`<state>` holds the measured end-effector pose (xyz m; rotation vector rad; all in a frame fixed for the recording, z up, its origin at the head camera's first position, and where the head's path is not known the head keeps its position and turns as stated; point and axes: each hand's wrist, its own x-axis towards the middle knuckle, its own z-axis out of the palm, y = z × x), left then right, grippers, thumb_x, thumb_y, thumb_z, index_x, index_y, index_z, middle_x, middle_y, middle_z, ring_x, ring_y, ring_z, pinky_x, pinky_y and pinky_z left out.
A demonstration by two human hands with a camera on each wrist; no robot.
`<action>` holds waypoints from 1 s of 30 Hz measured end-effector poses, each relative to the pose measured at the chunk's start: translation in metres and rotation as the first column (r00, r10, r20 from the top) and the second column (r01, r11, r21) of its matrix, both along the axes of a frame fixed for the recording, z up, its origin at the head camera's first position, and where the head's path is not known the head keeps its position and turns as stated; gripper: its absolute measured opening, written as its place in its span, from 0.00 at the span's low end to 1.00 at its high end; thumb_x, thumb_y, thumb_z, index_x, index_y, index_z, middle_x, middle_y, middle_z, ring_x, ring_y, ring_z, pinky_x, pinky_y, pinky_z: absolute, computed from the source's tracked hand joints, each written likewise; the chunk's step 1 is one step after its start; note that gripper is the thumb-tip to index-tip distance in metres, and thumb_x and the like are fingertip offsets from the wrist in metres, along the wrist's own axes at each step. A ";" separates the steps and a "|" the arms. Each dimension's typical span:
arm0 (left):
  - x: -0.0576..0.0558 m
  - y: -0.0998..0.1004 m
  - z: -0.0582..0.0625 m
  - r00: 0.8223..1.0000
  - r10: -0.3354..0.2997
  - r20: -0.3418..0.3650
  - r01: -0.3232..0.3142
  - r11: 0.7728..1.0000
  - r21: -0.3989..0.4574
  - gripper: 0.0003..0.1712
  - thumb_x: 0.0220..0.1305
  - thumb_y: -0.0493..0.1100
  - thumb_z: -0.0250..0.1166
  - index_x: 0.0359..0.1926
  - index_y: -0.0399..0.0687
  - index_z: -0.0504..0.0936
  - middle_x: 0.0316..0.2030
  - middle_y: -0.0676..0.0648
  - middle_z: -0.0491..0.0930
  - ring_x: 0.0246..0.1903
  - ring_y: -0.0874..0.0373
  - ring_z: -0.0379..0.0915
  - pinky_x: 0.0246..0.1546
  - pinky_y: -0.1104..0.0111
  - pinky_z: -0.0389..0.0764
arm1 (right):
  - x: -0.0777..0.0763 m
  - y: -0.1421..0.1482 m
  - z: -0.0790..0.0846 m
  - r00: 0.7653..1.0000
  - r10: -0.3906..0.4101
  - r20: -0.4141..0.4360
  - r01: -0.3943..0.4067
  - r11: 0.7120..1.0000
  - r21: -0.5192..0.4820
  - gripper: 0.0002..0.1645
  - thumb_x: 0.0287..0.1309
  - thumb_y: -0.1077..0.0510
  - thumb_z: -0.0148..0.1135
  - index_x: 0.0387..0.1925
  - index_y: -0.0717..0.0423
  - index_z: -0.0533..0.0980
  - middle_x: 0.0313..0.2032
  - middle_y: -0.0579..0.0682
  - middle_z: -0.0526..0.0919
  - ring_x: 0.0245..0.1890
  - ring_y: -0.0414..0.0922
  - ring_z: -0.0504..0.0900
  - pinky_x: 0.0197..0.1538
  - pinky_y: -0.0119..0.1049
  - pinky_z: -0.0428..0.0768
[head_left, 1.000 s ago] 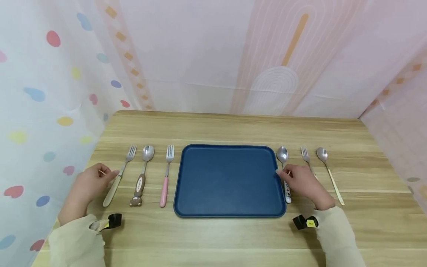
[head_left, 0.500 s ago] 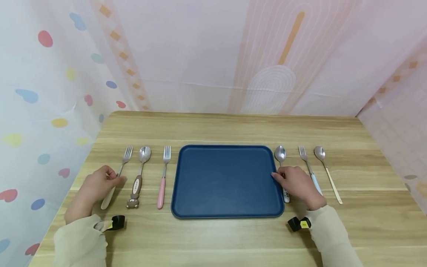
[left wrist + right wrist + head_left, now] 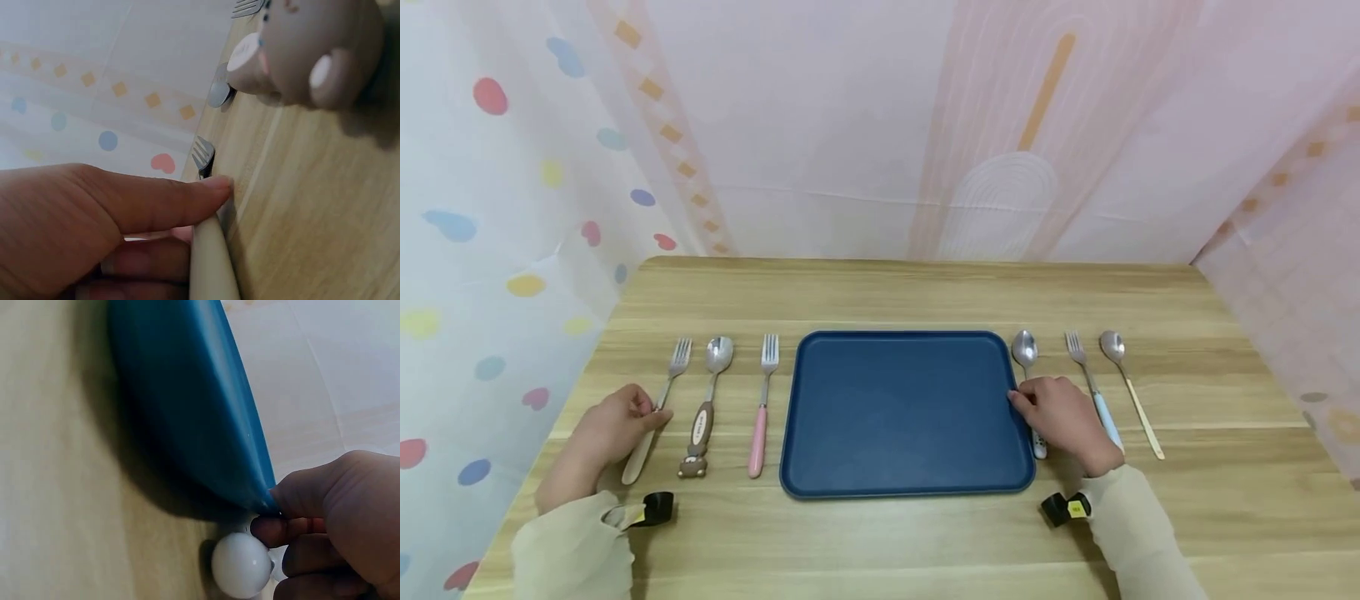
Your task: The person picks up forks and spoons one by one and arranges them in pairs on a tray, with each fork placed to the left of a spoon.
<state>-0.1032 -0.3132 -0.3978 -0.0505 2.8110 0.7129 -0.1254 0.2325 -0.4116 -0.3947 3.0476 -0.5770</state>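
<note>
In the head view my left hand (image 3: 613,429) is at the leftmost fork (image 3: 679,358), which has a cream handle. The left wrist view shows the thumb (image 3: 187,200) across the top of that handle and curled fingers along its side, pinching it. At the tray's right side, my right hand (image 3: 1063,417) pinches the rim of the dark blue tray (image 3: 910,492). In the right wrist view its thumb presses the tray edge (image 3: 250,456) from above, with the index finger underneath. A spoon with a patterned white handle (image 3: 1025,348) lies partly hidden below this hand.
Left of the tray lie a spoon with a brown bear handle (image 3: 702,425) and a pink-handled fork (image 3: 759,433). On its right are a light-blue-handled fork (image 3: 1101,408) and a thin-handled spoon (image 3: 1138,408). Patterned curtains (image 3: 820,125) stand behind the wooden table (image 3: 880,292).
The left thumb and fingers have closed onto the cream-handled fork. My right hand stays at the tray's right rim, now leaving the light-blue fork handle in sight. The head view has shifted slightly.
</note>
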 end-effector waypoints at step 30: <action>0.001 0.005 -0.004 0.993 -0.015 -0.117 0.012 1.000 -0.028 0.13 0.63 0.46 0.54 0.24 0.46 0.72 0.15 0.53 0.68 0.19 0.57 0.61 0.22 0.65 0.63 | -0.003 0.002 0.000 1.000 0.006 0.016 -0.006 1.000 0.020 0.26 0.62 0.52 0.53 0.08 0.47 0.62 0.08 0.42 0.61 0.10 0.40 0.62 0.16 0.33 0.58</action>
